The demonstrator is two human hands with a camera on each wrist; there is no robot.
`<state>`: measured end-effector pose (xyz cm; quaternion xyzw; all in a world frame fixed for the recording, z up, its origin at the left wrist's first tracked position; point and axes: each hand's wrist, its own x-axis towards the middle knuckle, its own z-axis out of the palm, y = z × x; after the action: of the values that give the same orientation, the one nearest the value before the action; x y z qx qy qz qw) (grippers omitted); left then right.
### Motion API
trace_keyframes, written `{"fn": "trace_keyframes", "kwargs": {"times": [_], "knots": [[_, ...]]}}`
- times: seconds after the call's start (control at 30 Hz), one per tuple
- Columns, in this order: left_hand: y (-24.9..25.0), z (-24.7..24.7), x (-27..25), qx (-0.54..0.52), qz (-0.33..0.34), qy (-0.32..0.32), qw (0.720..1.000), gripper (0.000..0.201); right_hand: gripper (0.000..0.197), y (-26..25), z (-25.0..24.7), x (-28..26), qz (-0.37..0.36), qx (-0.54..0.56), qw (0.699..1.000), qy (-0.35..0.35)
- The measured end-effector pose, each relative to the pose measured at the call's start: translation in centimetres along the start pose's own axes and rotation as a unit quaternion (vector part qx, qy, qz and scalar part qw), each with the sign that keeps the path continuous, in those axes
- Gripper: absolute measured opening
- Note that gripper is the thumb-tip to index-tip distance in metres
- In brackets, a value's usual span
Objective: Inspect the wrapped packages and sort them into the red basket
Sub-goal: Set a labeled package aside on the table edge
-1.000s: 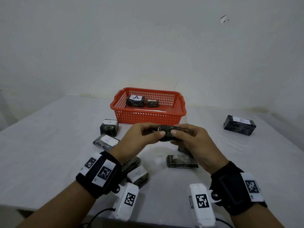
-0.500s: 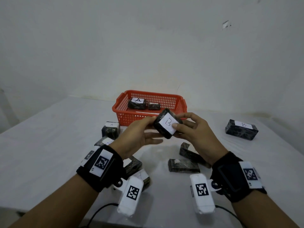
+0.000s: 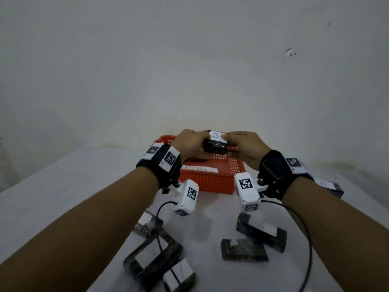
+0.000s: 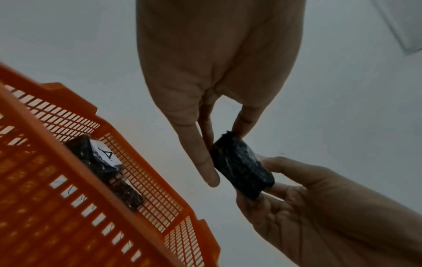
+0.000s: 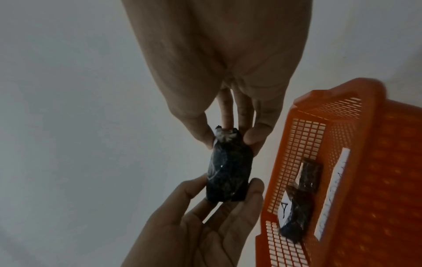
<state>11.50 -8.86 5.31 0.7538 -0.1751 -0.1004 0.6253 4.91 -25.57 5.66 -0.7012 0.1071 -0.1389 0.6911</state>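
On the white counter [image 3: 63, 186], a red slatted plastic basket [image 3: 210, 180], two dark wrapped packages inside, one labelled A [image 4: 100, 159]. Nearer the body, more black film-wrapped packages [image 3: 244, 249] lying about. Above the basket, left hand [image 3: 189, 142] and right hand [image 3: 244, 146] each pinching an end of a small black package marked B [image 3: 215, 142], held level.

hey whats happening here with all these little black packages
A person holds a black wrapped package labelled B between the left hand and right hand, above the red basket. The basket already holds a package labelled A and a smaller one. More packages lie on the white table.
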Motion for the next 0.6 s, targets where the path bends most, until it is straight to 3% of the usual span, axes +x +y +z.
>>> {"fn": "trace_keyframes", "kwargs": {"times": [0.17, 0.4, 0.6], "knots": [[0.4, 0.4, 5.8, -0.043, -0.075, -0.024, 0.996, 0.013, 0.034, 0.6, -0.2, 6.9, 0.045, -0.032, 0.997, 0.05], [-1.2, 1.0, 13.8, 0.083, -0.108, -0.05, 0.989, 0.018, 0.024, 2.3, -0.5, 13.0, 0.114, -0.067, 0.989, 0.062], [-3.1, 1.5, 18.3, 0.136, -0.142, -0.098, 0.976, 0.022, 0.025, 4.2, -0.3, 17.2, 0.091, -0.136, 0.981, 0.099]]}}
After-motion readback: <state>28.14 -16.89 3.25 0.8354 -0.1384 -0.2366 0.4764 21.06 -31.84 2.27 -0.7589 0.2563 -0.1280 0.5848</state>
